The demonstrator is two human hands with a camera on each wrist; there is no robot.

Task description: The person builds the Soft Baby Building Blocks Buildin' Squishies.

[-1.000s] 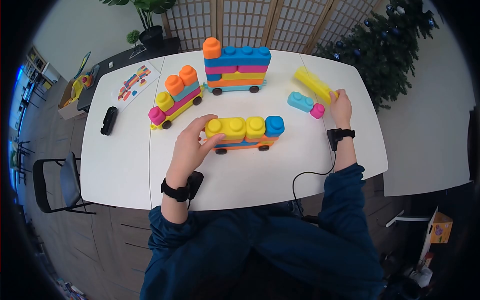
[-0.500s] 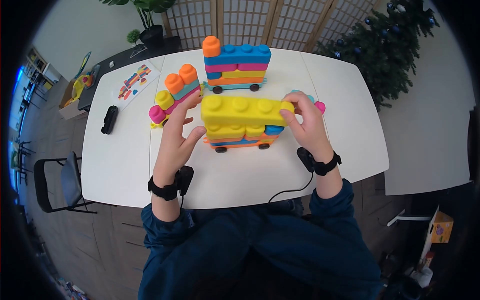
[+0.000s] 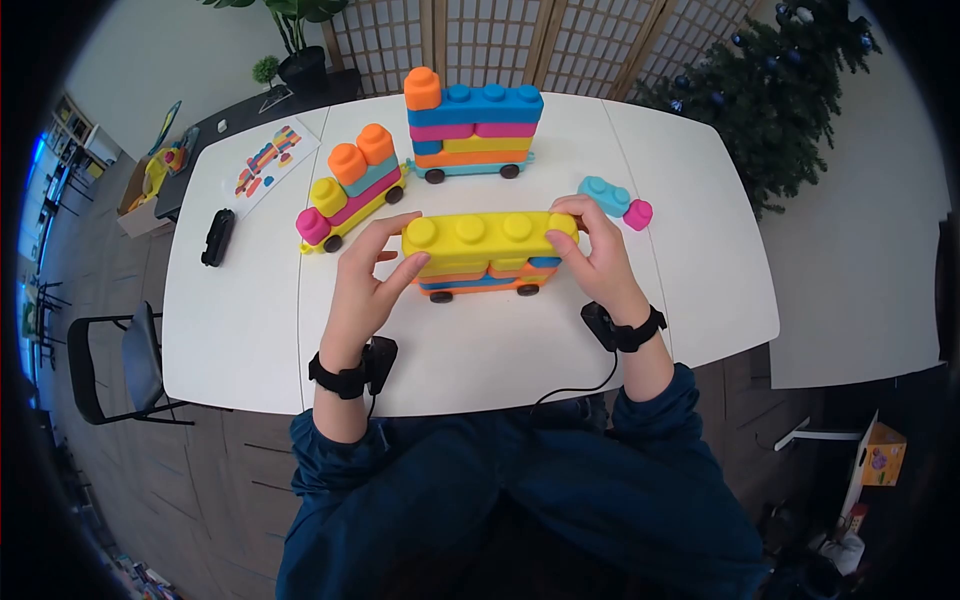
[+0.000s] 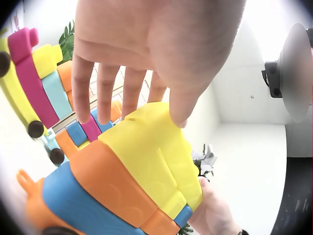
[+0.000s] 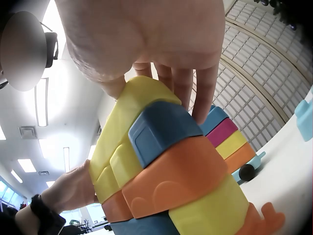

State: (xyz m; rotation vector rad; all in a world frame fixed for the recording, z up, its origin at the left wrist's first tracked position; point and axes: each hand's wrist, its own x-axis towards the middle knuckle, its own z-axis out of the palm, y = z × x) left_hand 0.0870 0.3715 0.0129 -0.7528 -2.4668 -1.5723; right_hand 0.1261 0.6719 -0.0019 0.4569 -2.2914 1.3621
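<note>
A long yellow toy block (image 3: pixel 470 240) with a row of studs lies along the top of a block wagon (image 3: pixel 470 284) of orange, blue and yellow layers on black wheels. My left hand (image 3: pixel 370 280) holds the block's left end, thumb on the near side and fingers behind. At the other end my right hand (image 3: pixel 605 262) grips it, thumb in front. From the right wrist, a blue block (image 5: pixel 164 129) shows under the yellow one. The left wrist view has the left thumb against the yellow block (image 4: pixel 146 142).
Behind stands a taller block wagon (image 3: pixel 475 130), with a smaller wagon (image 3: pixel 350 200) at the left. A light blue block (image 3: pixel 603 195) and a pink block (image 3: pixel 638 214) lie right. On the white table's left are a picture sheet (image 3: pixel 270 165) and a black object (image 3: pixel 218 238).
My right hand has brought the long yellow block from the table's right side onto the wagon's top. My left hand moved off the wagon's end, then closed in on the block's left end.
</note>
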